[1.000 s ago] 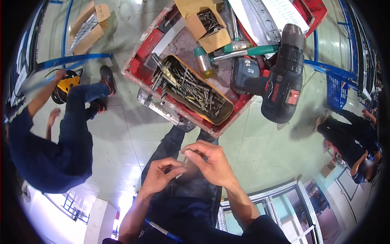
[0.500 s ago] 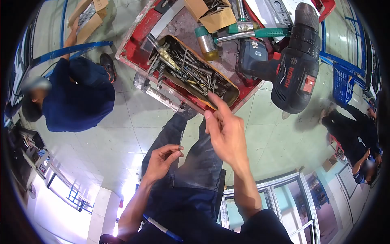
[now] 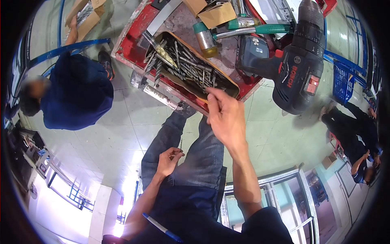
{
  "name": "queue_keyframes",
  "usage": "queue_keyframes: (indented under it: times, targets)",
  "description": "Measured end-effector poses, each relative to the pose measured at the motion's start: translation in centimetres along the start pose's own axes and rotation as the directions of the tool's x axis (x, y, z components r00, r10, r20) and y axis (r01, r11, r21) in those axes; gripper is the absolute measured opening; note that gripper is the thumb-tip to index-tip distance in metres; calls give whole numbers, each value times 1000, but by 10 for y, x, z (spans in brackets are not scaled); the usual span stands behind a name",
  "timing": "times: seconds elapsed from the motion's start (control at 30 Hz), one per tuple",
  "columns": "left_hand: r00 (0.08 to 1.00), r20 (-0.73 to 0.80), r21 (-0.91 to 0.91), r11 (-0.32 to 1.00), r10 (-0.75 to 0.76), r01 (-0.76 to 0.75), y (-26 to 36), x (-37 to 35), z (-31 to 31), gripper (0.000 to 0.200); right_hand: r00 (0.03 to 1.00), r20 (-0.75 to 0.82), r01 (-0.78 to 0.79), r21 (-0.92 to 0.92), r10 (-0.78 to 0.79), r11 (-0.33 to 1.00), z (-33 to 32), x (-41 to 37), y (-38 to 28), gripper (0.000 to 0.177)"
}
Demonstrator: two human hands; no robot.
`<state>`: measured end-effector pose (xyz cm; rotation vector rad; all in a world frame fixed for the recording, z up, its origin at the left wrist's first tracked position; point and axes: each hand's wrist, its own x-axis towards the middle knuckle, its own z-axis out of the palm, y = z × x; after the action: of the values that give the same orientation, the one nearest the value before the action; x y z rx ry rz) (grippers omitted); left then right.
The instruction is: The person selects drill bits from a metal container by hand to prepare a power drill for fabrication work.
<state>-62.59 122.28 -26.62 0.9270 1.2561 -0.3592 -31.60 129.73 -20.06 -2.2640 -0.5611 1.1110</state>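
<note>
My left hand (image 3: 168, 162) is closed low in front of my legs, pinching a thin drill bit (image 3: 181, 144) that points upward. Over the near right edge of an open bin (image 3: 229, 86) hangs my right hand (image 3: 226, 118). Its index finger reaches in and touches the contents, with the thumb just below and slightly apart. I see nothing held there. Many loose drill bits (image 3: 185, 65) of mixed sizes fill the bin. One long, thick bit (image 3: 162, 53) with yellowish wrapping lies across its left end.
The bin stands on a worn red tray (image 3: 134, 36). Beside it lie a hammer with a green handle (image 3: 268, 29), a cordless drill (image 3: 298, 65) and a cardboard box (image 3: 217, 17). A person (image 3: 77, 93) crouches at left; another person (image 3: 355, 134) is at far right.
My right index finger has reached further into the bin, and the thumb has come nearer to it. My left hand keeps the drill bit, which now shows less of its length.
</note>
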Motion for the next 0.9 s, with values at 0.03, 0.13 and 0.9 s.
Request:
queue_keyframes:
  times: [0.03,0.13,0.9]
  targets:
    - [1000,-4,-12,1000,-21,21,-5,0,0,19,998,-64,8,-70,-12,997,1,1,1,23]
    - [999,-22,17,999,-33,33,-4,-2,1,18,977,-194,36,-276,-92,961,4,13,-4,20]
    - [997,-76,-56,998,-10,6,-10,3,-4,23,989,-81,-110,172,125,979,-19,-20,-17,15]
